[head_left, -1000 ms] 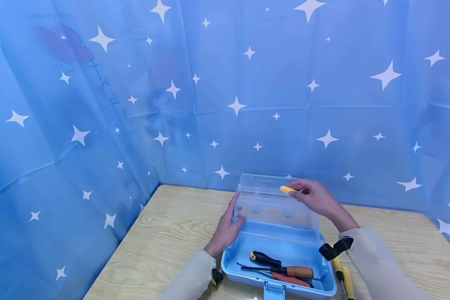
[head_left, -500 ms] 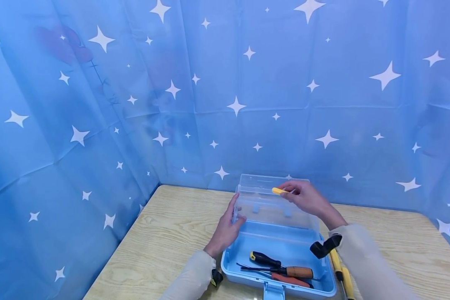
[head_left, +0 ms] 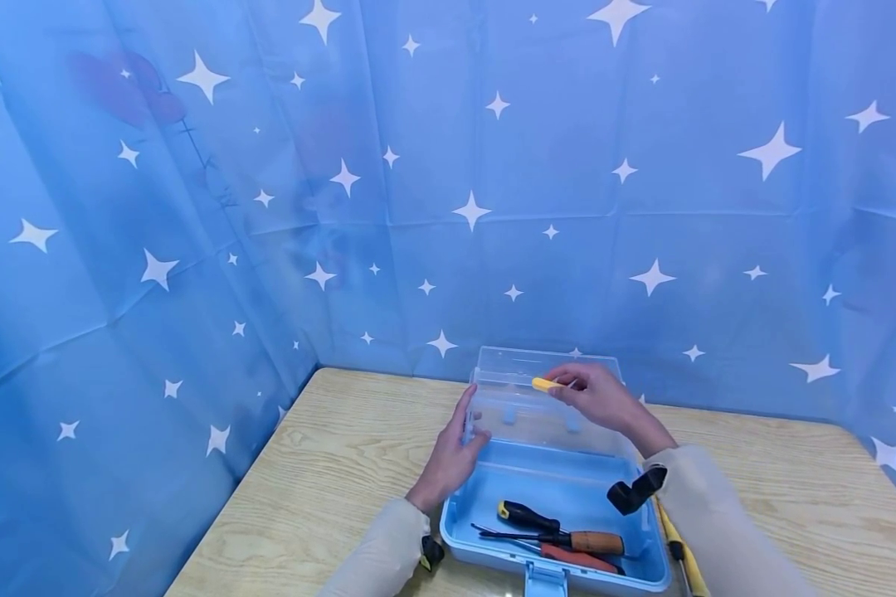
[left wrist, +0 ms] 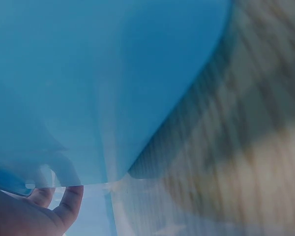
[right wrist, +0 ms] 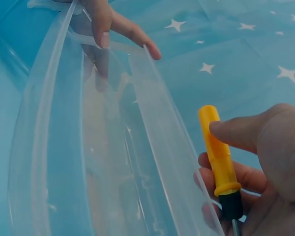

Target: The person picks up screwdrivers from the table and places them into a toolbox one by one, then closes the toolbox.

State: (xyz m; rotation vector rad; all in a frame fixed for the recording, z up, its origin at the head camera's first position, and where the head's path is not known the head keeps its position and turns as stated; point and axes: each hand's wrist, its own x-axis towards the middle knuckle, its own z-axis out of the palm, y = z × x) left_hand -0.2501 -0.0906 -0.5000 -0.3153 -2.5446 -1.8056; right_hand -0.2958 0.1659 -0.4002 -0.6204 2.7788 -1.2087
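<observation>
My left hand (head_left: 450, 454) holds the left side of the raised clear lid (head_left: 523, 402), thumb on the inner side. In the left wrist view, its fingers (left wrist: 69, 209) show below the blue toolbox wall (left wrist: 64, 98). Pinched between thumb and fingers of my right hand (head_left: 605, 402) is a yellow-handled screwdriver (right wrist: 218, 147) with a black collar; most of its shaft is hidden. That hand hovers at the lid's upper part. Inside the light-blue toolbox (head_left: 538, 481) lie a black-and-yellow screwdriver (head_left: 528, 516), one with a wooden handle (head_left: 596, 542) and one with a red handle (head_left: 582, 559).
Yellow-handled tools (head_left: 672, 535) lie on the wood-grain table (head_left: 328, 464), right of the toolbox and partly behind my right sleeve. A latch (head_left: 545, 579) hangs at the box front. A blue starry curtain (head_left: 418, 207) encloses the back and left.
My right hand has moved left across the lid, carrying the yellow-handled screwdriver. The left hand, lid and tools in the box have stayed put.
</observation>
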